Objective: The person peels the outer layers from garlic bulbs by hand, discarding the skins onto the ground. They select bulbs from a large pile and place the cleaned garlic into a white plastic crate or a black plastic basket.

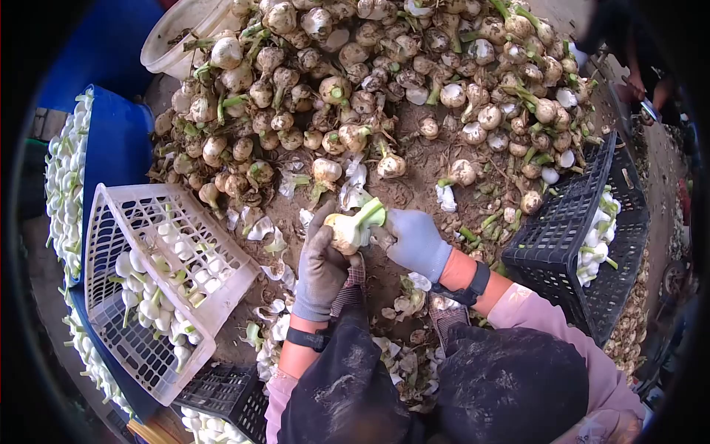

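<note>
Garlic bulb (pixel 345 235), one, centre of frame: gripped by the fingers of the left hand (pixel 322 265). Right hand (pixel 419 241), just beside it: fingers curled, pinch cannot be told. Probably light, firm; papery outside, apt to slip; stem (pixel 372 212) bendable. Best hold: around its widest part.

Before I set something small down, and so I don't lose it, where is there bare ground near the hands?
Mostly bare soil shows just beyond the right hand, between two loose bulbs. It is crowded in the bulb heap farther out, and among the peelings between the shoes.
</note>
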The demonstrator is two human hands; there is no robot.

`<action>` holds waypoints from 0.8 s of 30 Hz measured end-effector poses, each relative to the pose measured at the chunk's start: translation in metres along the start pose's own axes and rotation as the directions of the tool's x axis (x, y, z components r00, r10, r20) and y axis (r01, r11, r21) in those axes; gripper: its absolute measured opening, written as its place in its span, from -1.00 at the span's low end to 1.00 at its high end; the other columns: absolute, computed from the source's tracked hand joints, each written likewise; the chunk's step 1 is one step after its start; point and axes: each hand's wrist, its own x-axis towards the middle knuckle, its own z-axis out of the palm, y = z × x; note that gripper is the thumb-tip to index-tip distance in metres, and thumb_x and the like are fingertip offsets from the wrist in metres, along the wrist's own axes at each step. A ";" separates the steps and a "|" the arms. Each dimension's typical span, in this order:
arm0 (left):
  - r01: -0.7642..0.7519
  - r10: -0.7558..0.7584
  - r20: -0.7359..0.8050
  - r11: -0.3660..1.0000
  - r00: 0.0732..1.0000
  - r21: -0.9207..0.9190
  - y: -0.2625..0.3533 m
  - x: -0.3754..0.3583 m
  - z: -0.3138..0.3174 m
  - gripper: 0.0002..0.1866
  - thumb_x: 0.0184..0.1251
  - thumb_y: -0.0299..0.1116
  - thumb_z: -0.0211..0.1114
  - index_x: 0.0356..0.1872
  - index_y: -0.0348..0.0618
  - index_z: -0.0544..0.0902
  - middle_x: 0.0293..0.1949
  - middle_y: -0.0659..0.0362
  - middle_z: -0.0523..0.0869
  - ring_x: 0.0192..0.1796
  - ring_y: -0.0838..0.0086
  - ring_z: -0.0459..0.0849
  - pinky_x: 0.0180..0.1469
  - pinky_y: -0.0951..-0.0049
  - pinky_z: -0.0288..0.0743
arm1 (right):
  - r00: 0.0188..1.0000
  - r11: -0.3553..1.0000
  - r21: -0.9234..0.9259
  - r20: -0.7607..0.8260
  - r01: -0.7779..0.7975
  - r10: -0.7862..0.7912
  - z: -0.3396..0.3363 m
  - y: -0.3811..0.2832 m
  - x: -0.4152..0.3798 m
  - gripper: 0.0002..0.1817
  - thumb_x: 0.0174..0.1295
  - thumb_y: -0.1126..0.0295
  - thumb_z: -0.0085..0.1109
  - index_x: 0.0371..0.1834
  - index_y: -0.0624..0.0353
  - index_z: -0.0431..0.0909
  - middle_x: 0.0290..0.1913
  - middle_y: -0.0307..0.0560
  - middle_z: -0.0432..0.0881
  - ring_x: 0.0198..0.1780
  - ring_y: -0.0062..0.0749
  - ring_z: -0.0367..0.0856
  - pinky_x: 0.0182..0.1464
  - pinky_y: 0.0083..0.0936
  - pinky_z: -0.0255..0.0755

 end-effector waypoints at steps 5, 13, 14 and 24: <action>-0.045 0.043 0.013 0.904 0.999 0.425 -0.009 0.008 -0.001 -0.23 0.21 -0.47 0.30 0.45 -0.19 0.16 0.18 0.06 0.51 0.08 0.44 0.57 0.04 0.46 0.56 | 0.933 0.570 0.740 0.305 -0.358 0.191 -0.006 -0.003 0.002 -0.69 0.31 0.31 0.21 0.02 0.27 0.59 -0.24 -0.11 0.72 -0.22 -0.47 0.68 -0.15 -0.51 0.51; -0.154 0.303 -0.032 0.569 0.952 0.807 -0.003 0.013 -0.002 -0.50 0.36 -0.16 0.28 0.15 -0.36 0.51 0.09 0.02 0.58 0.11 0.40 0.57 0.14 0.43 0.47 | 0.915 0.716 0.578 0.324 -0.392 0.239 0.007 0.004 -0.014 -0.79 0.34 0.42 0.15 -0.05 0.28 0.62 -0.23 -0.23 0.70 -0.20 -0.62 0.60 -0.16 -0.54 0.49; -0.289 0.299 0.229 0.175 0.926 0.941 0.003 0.009 0.010 -0.52 0.32 -0.16 0.32 0.09 -0.36 0.54 0.05 0.04 0.60 0.09 0.42 0.58 0.11 0.43 0.48 | 0.947 0.825 0.484 0.265 -0.292 0.180 0.013 0.007 -0.014 -0.80 0.30 0.43 0.16 -0.08 0.27 0.63 -0.26 -0.16 0.72 -0.23 -0.54 0.64 -0.18 -0.47 0.50; -0.077 0.068 0.037 0.936 0.997 0.344 -0.003 0.000 -0.008 -0.57 0.52 -0.09 0.02 -0.03 -0.34 0.55 0.09 -0.06 0.60 0.13 0.28 0.59 0.17 0.31 0.49 | 0.919 0.914 -0.376 0.285 -0.154 0.272 -0.022 0.009 -0.015 -0.70 0.12 0.28 0.09 -0.20 0.25 0.61 -0.30 0.20 0.67 -0.16 0.13 0.64 -0.13 -0.12 0.52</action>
